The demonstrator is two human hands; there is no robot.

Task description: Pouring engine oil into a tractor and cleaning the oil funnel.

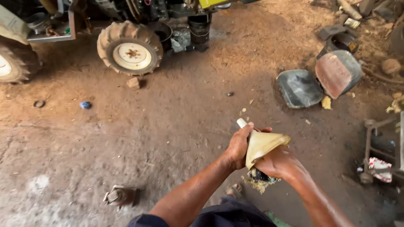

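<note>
I hold a yellowish plastic funnel [264, 143] over the dirt floor, tilted, with its white spout pointing up and to the left. My left hand [239, 145] is wrapped around the funnel's neck just below the spout tip. My right hand [280, 163] cups the wide cone from below and to the right. It presses a dirty wad of frayed fibre or rag [257, 178] against the cone's mouth. The inside of the funnel is hidden.
A small tractor stands at the back with a front wheel [130, 48] and a second wheel [10, 63] at far left. A black seat pan [299, 87] and a reddish seat [337, 73] lie at right. A metal part [120, 195] rests at lower left, a rusty frame [378, 143] at the right edge.
</note>
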